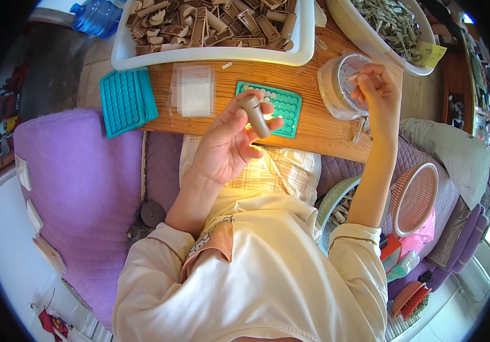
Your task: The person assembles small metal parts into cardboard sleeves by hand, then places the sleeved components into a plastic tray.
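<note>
My left hand (227, 139) is closed around a smooth brown plastic tube (255, 117), tilted with its round end up, above the near edge of the wooden table. Beneath it lies a green moulded tray (286, 109) with rows of round pockets. Small whitish round pieces sit along the tray's far side. My right hand (379, 85) is raised at the rim of a round see-through tub (330, 85) with a pale inside. Its thumb and forefinger pinch a small pale piece, too small to name. What lies at the bottom of the tub is partly hidden by that hand.
A large white bin (216, 57) of brown plastic parts stands at the back. Behind the tub, a white basin (365, 34) holds many grey-green pieces. Stacked green trays (125, 100) and plastic bags (195, 94) lie left. A pink basket (413, 199) stands right.
</note>
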The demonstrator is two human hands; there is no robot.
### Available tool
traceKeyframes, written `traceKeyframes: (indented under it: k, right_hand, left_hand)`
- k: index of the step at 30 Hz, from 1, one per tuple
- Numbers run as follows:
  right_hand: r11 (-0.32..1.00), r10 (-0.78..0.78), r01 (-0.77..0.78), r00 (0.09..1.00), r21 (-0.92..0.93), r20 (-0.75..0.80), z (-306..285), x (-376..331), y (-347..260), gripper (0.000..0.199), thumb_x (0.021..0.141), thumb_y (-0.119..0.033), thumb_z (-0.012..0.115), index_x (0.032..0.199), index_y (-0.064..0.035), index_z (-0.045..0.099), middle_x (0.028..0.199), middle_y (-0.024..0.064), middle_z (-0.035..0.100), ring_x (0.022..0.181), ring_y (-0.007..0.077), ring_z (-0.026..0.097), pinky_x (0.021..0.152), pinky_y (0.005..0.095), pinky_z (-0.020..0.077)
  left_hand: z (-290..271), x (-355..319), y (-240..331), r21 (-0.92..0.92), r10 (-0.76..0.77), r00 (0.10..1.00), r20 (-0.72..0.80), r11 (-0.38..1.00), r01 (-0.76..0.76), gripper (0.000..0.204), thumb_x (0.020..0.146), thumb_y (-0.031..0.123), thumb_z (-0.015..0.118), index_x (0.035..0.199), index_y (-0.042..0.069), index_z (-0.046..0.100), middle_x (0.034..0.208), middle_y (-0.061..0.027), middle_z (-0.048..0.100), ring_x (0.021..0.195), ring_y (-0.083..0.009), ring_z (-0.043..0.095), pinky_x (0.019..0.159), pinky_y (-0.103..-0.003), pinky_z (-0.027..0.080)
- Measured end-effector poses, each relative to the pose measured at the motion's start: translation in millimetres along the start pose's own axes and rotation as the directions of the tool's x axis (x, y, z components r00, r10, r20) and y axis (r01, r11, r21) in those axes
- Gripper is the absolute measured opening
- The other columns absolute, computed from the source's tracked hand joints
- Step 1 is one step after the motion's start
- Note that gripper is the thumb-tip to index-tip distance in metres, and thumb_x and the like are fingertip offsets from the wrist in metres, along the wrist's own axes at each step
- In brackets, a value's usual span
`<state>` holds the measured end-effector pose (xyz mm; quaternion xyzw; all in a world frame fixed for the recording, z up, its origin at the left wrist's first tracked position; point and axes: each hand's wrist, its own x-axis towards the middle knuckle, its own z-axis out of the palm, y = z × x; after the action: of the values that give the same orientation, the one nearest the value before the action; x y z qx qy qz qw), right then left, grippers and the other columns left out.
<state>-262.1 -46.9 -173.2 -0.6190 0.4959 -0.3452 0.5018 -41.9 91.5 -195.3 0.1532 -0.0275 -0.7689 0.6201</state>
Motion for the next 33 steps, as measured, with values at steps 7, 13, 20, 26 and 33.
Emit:
traceKeyframes:
  k: [7, 13, 20, 26, 33]
  right_hand:
    - [0.952, -0.226, 0.182, 0.960, 0.245, 0.164, 80.7, -45.5, -32.0, 0.005, 0.077, 0.003, 0.051, 0.081, 0.0005, 0.049, 0.091, 0.0104, 0.058, 0.080, 0.0138, 0.057, 0.069, 0.0236, 0.0456]
    - [0.990, -0.127, 0.107, 0.957, 0.090, 0.260, 83.5, -52.8, -38.2, 0.007, 0.078, 0.006, 0.047, 0.084, 0.0035, 0.048, 0.096, 0.0117, 0.056, 0.082, 0.0119, 0.053, 0.072, 0.0223, 0.0429]
    - [0.990, -0.134, 0.139, 0.961, -0.003, 0.242, 80.3, -54.7, -39.0, 0.008, 0.079, 0.003, 0.048, 0.087, 0.0046, 0.050, 0.093, 0.0100, 0.057, 0.081, 0.0093, 0.053, 0.071, 0.0207, 0.0422]
    - [0.993, -0.070, 0.088, 0.977, -0.085, 0.201, 86.1, -54.2, -43.6, 0.008, 0.078, 0.001, 0.051, 0.085, 0.0046, 0.052, 0.088, 0.0089, 0.059, 0.082, 0.0126, 0.055, 0.074, 0.0241, 0.0423]
    - [0.990, -0.098, 0.117, 0.973, -0.082, 0.208, 91.5, -53.5, -36.1, 0.008, 0.075, 0.001, 0.053, 0.082, 0.0043, 0.051, 0.084, 0.0105, 0.060, 0.078, 0.0161, 0.058, 0.069, 0.0262, 0.0453]
  left_hand:
    - [5.0, 0.9, -8.7, 0.121, -0.097, 0.994, -0.050, 0.987, 0.103, 0.044, 0.082, 0.030, 0.050, 0.115, 0.003, 0.037, 0.095, -0.0082, 0.055, 0.080, -0.0202, 0.060, 0.039, -0.016, 0.048]
    - [4.8, -1.9, -9.4, 0.159, -0.107, 0.990, -0.093, 0.980, 0.121, 0.046, 0.082, 0.034, 0.049, 0.116, 0.004, 0.038, 0.091, -0.0063, 0.057, 0.075, -0.0155, 0.061, 0.034, -0.013, 0.042]
    - [3.9, -1.7, -12.2, 0.172, -0.101, 0.987, -0.124, 0.978, 0.122, 0.041, 0.082, 0.036, 0.047, 0.109, 0.005, 0.044, 0.085, -0.0061, 0.059, 0.068, -0.0154, 0.062, 0.036, -0.013, 0.042]
    - [-4.3, -2.7, -10.9, 0.140, -0.093, 0.988, -0.120, 0.984, 0.110, 0.040, 0.084, 0.035, 0.045, 0.106, 0.003, 0.045, 0.088, -0.0097, 0.059, 0.066, -0.0167, 0.062, 0.037, -0.014, 0.045]
    - [-6.7, -3.3, -9.3, 0.145, -0.103, 0.977, -0.186, 0.981, 0.131, 0.036, 0.083, 0.034, 0.047, 0.103, 0.004, 0.047, 0.088, -0.0090, 0.058, 0.065, -0.0177, 0.062, 0.040, -0.015, 0.046]
